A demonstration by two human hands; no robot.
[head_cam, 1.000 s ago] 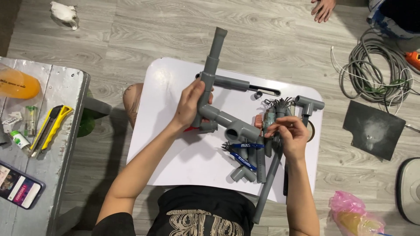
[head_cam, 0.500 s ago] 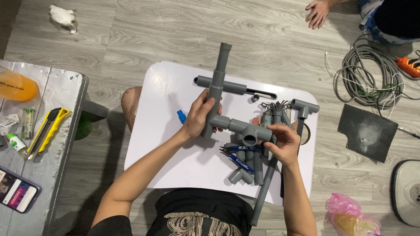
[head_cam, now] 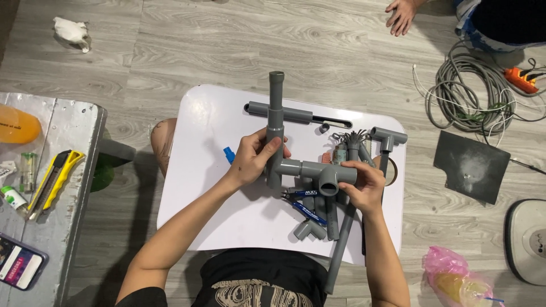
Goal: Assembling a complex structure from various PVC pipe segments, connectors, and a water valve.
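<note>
I've swung the pipe assembly [head_cam: 296, 165] upright over the white table [head_cam: 210, 125]; left hand [head_cam: 256, 159] clamped on its stem, right hand [head_cam: 361, 182] on the tee end

Bare forearms, black printed shirt [head_cam: 259, 284], no sleeves visible

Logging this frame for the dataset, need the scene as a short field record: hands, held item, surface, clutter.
left hand: left hand grips the upright arm of the grey plastic pipe assembly
right hand: right hand holds the assembly's tee end, open socket facing the camera
surface: white rounded tabletop
on the table: blue-handled pliers, loose grey pipe tee fitting, long grey pipe
around: coiled grey cable on the floor, yellow utility knife on a metal bench, another person's hand at top
</note>
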